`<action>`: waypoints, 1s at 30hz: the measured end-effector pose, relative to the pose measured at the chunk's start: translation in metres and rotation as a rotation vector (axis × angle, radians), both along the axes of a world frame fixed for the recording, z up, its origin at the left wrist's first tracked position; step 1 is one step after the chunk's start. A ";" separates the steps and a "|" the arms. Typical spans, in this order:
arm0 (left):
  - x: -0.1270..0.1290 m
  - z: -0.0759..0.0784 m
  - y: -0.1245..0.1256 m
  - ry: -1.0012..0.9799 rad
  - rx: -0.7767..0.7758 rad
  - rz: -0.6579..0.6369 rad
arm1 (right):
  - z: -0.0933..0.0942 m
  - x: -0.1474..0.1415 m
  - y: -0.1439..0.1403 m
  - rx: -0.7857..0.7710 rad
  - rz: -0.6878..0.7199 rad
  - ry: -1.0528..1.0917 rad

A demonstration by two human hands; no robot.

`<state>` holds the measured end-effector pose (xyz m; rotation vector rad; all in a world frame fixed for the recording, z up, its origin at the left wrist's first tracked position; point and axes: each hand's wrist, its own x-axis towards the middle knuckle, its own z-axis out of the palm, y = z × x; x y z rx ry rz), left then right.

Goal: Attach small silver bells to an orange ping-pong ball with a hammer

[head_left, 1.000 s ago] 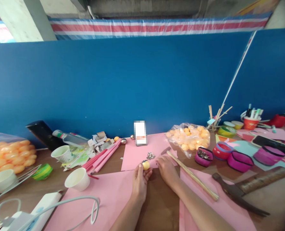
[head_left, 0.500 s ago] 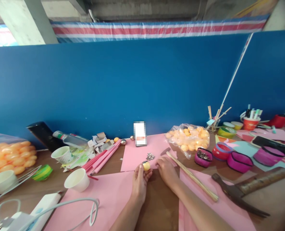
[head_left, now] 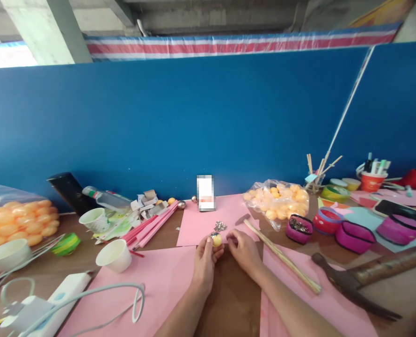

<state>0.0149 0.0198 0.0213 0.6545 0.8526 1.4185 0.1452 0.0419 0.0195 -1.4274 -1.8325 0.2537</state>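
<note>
1. Head view: my left hand (head_left: 205, 262) grips a small yellow ball (head_left: 216, 240) between thumb and fingers, over the near edge of a pink sheet (head_left: 190, 229), just as it did half a second ago.
2. Dark, shiny bits cover the ball's upper side; they are too small to count.
3. My right hand (head_left: 244, 252) is bent, fingertips curled together. They sit a little nearer the ball than before, though apart from it; I cannot tell whether they pinch anything.
4. Just beyond the ball, a heap of small metal pieces (head_left: 221, 226) keeps its place on the sheet.
5. Beside my right hand, a small hammer (head_left: 281, 255) lies unmoved on the counter (head_left: 236, 299).
6. Everything sits slightly further right in view, as my head has turned a touch left.
</note>
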 end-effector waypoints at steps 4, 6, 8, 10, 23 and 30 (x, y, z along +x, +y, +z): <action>0.000 0.002 0.000 0.001 0.010 -0.009 | -0.002 -0.002 -0.002 -0.010 0.026 0.107; 0.000 0.002 -0.001 -0.003 0.011 -0.021 | -0.002 -0.003 -0.002 -0.017 0.044 0.133; -0.001 0.002 -0.001 -0.003 0.014 -0.031 | -0.002 -0.003 -0.002 -0.031 0.054 0.152; -0.001 0.002 -0.001 0.004 0.021 -0.038 | -0.002 -0.004 -0.002 -0.046 0.062 0.173; 0.001 0.004 -0.002 0.018 -0.010 -0.002 | 0.005 -0.005 -0.004 -0.088 0.121 0.350; 0.001 0.007 -0.003 0.013 0.009 -0.021 | 0.004 -0.005 -0.004 -0.115 0.143 0.423</action>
